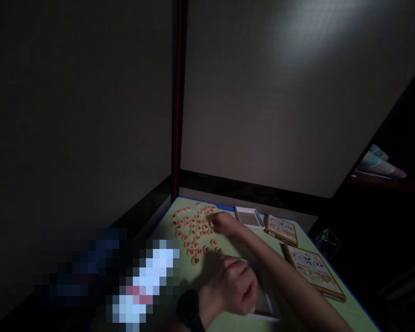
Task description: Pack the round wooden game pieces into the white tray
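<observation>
Many round xiangqi pieces [196,238] with red or dark characters lie scattered over the left half of the table. Reaching across from the lower right, my right hand [226,223] is closed, its fingertips pinching a xiangqi piece at the right edge of the group. My left hand [234,285], with a black watch [187,306] on the wrist, is curled into a fist nearer to me. Whatever is inside that fist is hidden. It hangs over an open shallow white-rimmed box [268,302], which it partly covers.
A second open white box part [249,217] lies at the table's back edge. Two printed boxes [281,229] [314,271] rest on the right side. The light green table [166,230] stands in a corner against walls. A blurred patch covers the lower left.
</observation>
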The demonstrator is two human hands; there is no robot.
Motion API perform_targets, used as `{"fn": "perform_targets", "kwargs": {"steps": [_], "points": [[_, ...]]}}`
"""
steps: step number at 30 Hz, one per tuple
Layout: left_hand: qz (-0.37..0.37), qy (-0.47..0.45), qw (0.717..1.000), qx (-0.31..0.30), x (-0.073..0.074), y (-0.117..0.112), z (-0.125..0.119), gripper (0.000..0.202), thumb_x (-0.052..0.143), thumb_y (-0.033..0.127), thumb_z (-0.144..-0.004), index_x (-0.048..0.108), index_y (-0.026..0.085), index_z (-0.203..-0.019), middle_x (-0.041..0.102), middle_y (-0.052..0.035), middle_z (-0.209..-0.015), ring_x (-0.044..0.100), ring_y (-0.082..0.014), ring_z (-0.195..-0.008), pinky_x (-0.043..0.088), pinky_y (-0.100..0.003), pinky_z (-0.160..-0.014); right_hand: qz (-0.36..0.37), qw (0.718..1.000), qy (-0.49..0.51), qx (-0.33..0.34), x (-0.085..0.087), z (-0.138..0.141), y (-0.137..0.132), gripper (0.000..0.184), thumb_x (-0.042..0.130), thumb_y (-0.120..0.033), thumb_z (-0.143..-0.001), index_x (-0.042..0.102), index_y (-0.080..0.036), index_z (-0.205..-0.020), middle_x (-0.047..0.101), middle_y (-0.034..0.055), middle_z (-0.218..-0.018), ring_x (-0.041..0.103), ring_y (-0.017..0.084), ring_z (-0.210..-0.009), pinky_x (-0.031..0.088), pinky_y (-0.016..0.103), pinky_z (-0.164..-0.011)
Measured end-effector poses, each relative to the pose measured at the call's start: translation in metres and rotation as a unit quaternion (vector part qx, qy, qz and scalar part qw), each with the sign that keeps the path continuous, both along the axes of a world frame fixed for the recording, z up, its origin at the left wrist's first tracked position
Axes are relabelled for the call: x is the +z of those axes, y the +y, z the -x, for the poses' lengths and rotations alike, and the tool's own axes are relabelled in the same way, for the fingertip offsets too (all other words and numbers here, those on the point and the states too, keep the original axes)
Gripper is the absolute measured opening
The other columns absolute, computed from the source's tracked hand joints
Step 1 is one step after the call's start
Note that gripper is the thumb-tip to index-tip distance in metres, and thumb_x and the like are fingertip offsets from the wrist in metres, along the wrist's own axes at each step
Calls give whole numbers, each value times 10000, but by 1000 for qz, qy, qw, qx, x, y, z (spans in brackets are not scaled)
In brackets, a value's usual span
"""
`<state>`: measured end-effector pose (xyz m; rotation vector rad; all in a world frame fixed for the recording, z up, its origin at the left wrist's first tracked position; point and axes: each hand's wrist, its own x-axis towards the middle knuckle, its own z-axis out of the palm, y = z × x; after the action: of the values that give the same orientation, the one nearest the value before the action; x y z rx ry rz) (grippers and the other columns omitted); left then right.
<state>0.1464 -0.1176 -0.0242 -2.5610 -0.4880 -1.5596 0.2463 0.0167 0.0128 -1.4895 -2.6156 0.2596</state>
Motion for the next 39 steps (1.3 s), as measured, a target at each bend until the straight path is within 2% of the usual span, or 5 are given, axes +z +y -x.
{"fn": "perform_targets", "kwargs": {"steps": [9, 15, 24, 31, 39], "points": [[-12, -9, 1000, 4, -1, -1, -5, 127, 455, 193, -736, 484, 201, -613, 491, 7, -528, 472, -149, -490, 409, -280, -509, 27, 999, 24, -26, 17, -25, -2, 299, 585, -26, -672, 715, -143, -914, 719, 18, -802, 640, 128, -703, 412, 179, -620], [-13, -5, 1000, -1, -2, -3, -5, 117, 463, 193, -736, 489, 199, -622, 514, 4, -547, 491, -149, -505, 419, -286, -526, 8, 1000, -5, 3, 7, -19, -23, 220, 579, -42, -678, 710, -161, -809, 692, 26, -713, 590, 140, -666, 360, 209, -590], [-4, 31, 999, 15, -4, -3, -3, 123, 458, 192, -759, 487, 197, -640, 536, -3, -574, 515, -156, -537, 450, -299, -558, 54, 997, -31, 43, 9, -12, -9, 213, 622, -30, -671, 756, -175, -750, 711, -9, -689, 621, 126, -670, 412, 185, -632], [16, 56, 998, 20, -7, -4, -3, 102, 464, 205, -752, 498, 196, -656, 556, -16, -595, 538, -170, -560, 460, -310, -569, 16, 998, -39, -36, 35, -64, -29, 289, 558, -41, -695, 773, -172, -839, 754, 52, -839, 659, 185, -769, 435, 238, -698], [16, 64, 998, 21, -10, -5, -6, 99, 493, 207, -745, 519, 192, -650, 557, -13, -585, 535, -163, -552, 457, -301, -585, 67, 994, -59, -66, 15, -92, -64, 310, 551, -25, -682, 778, -205, -795, 746, 14, -723, 668, 164, -691, 421, 203, -589]]}}
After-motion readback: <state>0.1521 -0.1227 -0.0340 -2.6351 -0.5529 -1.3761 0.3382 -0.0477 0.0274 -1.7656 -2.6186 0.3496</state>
